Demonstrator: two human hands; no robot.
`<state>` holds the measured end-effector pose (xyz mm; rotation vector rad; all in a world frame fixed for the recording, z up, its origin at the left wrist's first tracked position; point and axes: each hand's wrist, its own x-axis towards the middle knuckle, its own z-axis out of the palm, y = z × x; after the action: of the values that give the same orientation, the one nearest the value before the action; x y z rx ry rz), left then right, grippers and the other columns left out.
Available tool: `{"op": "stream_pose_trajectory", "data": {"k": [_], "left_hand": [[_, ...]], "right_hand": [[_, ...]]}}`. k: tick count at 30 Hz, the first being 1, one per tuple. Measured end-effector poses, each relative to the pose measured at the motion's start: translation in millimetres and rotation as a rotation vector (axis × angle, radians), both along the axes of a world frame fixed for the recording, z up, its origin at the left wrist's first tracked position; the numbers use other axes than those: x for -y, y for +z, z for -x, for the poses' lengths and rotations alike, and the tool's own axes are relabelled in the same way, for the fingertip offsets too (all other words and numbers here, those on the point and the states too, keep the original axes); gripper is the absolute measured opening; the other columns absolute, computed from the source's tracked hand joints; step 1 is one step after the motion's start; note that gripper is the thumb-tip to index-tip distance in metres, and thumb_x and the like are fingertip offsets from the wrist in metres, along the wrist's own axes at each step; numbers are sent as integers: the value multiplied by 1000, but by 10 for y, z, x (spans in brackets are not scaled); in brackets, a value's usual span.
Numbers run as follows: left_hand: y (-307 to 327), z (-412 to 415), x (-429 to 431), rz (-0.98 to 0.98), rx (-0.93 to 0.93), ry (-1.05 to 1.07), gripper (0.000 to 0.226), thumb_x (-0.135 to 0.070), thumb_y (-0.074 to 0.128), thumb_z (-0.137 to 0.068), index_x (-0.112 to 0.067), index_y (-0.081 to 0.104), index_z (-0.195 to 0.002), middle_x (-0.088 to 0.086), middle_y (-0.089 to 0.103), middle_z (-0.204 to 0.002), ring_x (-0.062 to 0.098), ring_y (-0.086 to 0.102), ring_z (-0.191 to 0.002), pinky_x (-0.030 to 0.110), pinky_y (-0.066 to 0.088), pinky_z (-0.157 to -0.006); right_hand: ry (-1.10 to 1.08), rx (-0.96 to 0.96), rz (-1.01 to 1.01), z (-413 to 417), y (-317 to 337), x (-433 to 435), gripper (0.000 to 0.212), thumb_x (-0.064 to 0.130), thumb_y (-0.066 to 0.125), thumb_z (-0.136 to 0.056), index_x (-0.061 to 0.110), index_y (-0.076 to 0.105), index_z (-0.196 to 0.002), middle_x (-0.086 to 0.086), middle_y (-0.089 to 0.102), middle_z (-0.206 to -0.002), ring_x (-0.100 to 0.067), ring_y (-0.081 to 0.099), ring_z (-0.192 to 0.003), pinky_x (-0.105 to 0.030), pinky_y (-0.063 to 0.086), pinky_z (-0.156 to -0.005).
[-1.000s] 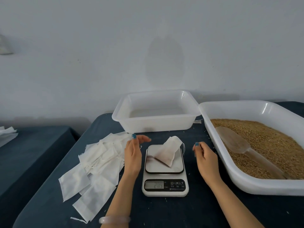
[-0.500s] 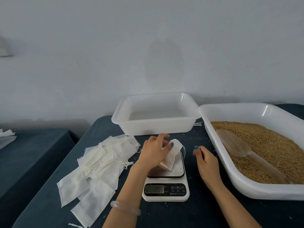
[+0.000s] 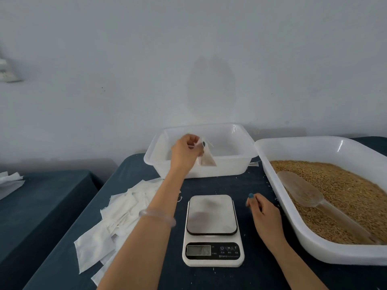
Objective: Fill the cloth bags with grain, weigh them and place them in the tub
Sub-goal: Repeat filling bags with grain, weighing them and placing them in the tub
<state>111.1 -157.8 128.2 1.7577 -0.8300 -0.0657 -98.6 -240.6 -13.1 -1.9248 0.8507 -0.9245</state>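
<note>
Plain pale wall [image 3: 293,59] w/ a faint darker patch [image 3: 211,86] at centre. Worktop [image 3: 134,176] under dark blue cloth; 2nd dark-covered table [image 3: 41,206] to its left, gap btwn. Small white fixture [image 3: 7,74] far left, maybe a socket. Soft, even light.

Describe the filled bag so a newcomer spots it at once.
Find the smaller white tub at the back. The left hand holds the bag over its near rim. Unlike the flat empty bags piled left, it hangs bulging and brownish.

Glossy white plastic tub [image 3: 249,141], thin cloth bag [image 3: 206,159], matt metal-topped scale [image 3: 211,214].
</note>
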Motion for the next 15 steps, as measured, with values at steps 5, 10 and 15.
{"op": "stream_pose_trajectory", "data": {"k": [5, 10, 15], "left_hand": [[78, -177, 351, -58, 19, 72, 8, -10, 59, -94, -16, 62, -97, -8, 65, -88, 10, 57, -78, 12, 42, -61], [-303, -213, 439, -604, 263, 98, 11, -28, 52, -98, -21, 61, -100, 0, 68, -100, 22, 60, -90, 30, 44, -73], [-414, -180, 379, -682, 466, 88, 27, -29, 37, -103, -19, 58, -117, 4, 68, -106, 27, 58, -102, 35, 38, -89]], "right_hand": [[3, -4, 24, 5, 2, -6, 32, 33, 45, -101, 25, 56, -73, 3, 51, -55, -6, 47, -48, -25, 35, -52], [7, -23, 36, 6, 1, -11, 32, 34, 44, -101, 25, 57, -73, 3, 51, -55, -6, 48, -48, -24, 35, -52], [22, -19, 17, 3, 2, -13, 32, 35, 45, -101, 25, 57, -73, 3, 49, -53, -5, 44, -45, -24, 33, -51]]}}
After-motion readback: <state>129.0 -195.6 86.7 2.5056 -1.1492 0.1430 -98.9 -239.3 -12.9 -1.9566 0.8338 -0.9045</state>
